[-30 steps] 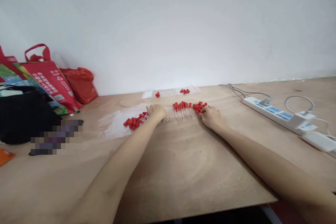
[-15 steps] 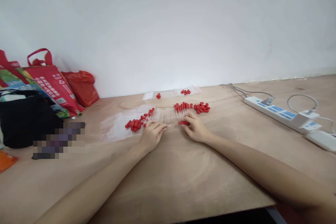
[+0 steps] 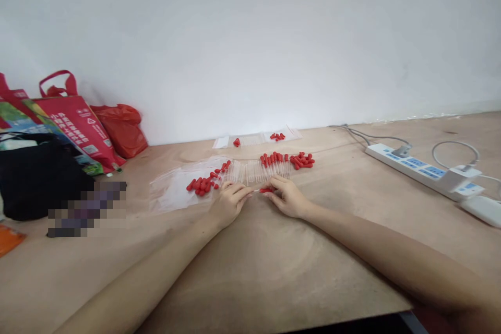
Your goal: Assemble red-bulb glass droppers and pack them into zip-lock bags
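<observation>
Pale wall [image 3: 250, 52] fills upper half of frame, wood table [image 3: 274, 266] below, w/ shopping bag [image 3: 78, 125] at far L edge & power strip [image 3: 415, 167] on R side. Vs. half a sec ago: left hand [image 3: 229, 202] approx. same spot, right hand [image 3: 288, 196] a bit further L, so the gap btwn their two pieces has closed. A full sec ago hands were apart, L one by the tubes, R one at the red pile. Now left hand pinches a clear tube [image 3: 256, 191], right hand pinches a red cap [image 3: 266, 190], both just below frame ctr. Tube's thin, see-thru, lying approx. level; its R end meets the cap, but can't tell if it's inside. Cap's small, smooth, partly hidden by fingers. Just above: tube row [image 3: 246, 171], side by side, R part w/ red caps on. Loose caps [image 3: 302, 160] heaped R of row; more caps [image 3: 201, 186] on plastic bag [image 3: 168, 190], L of ctr.
</observation>
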Motion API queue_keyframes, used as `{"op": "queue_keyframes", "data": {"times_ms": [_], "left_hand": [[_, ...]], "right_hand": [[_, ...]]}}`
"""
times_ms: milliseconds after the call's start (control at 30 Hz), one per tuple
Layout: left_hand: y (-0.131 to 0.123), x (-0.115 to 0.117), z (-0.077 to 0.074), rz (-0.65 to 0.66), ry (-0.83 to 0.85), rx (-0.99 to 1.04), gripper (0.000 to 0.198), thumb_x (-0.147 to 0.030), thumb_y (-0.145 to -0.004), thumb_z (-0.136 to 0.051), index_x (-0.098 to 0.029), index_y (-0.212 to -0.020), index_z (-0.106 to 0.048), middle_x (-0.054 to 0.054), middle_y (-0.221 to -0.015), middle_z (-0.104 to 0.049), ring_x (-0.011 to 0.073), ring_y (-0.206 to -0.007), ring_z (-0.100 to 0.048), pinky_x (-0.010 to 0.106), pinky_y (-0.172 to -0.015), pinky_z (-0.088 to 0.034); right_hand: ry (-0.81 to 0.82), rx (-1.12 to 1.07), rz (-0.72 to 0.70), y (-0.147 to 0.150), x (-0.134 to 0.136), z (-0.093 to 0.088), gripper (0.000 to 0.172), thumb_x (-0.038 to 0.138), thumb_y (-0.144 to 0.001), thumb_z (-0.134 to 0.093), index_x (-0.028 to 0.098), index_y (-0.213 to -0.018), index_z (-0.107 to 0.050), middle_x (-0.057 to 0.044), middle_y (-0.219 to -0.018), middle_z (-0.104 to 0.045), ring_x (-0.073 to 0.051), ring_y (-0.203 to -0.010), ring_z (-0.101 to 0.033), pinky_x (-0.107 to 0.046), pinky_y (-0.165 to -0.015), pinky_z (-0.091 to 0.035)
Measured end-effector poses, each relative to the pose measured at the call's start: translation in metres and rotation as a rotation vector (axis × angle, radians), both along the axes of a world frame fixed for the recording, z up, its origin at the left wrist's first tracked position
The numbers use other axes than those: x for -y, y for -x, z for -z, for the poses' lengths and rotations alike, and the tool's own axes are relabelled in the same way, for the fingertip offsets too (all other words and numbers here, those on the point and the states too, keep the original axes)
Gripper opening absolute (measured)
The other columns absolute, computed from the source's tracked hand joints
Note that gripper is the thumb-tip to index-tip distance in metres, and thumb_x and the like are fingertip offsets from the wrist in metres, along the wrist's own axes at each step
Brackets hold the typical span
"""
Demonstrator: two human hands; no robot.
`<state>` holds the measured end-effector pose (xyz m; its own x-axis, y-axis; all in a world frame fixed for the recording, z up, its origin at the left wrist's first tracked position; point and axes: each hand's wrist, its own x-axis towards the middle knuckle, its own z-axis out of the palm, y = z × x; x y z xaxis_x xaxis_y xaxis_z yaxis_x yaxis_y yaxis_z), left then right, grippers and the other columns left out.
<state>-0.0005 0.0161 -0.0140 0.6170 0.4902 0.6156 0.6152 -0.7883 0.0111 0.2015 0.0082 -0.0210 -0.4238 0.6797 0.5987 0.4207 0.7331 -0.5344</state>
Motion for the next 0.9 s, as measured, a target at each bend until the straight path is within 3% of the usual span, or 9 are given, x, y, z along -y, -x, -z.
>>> {"op": "queue_keyframes", "data": {"times_ms": [367,900], "left_hand": [[-0.0015,0.0003,0.0016,0.113,0.001,0.105,0.019,-0.022,-0.084,-0.045,-0.020,-0.093,-0.062,0.002,-0.073,-0.062,0.0119,-0.067,-0.054,0.027,-0.067,-0.043],[-0.0028,0.0035,0.0014,0.139,-0.094,0.017,0.020,-0.019,-0.085,-0.043,-0.021,-0.090,-0.062,0.001,-0.069,-0.061,0.0107,-0.061,-0.053,0.028,-0.063,-0.037]], "right_hand": [[-0.042,-0.010,-0.052,-0.0013,-0.0006,-0.0002,0.017,0.018,-0.081,-0.046,0.020,-0.089,-0.061,-0.005,-0.083,-0.060,-0.014,-0.076,-0.056,-0.029,-0.070,-0.046],[-0.191,0.036,-0.076,-0.0035,-0.0001,0.0028,0.012,0.020,-0.081,-0.048,0.018,-0.081,-0.059,-0.005,-0.075,-0.060,-0.015,-0.070,-0.052,-0.028,-0.066,-0.045]]}}
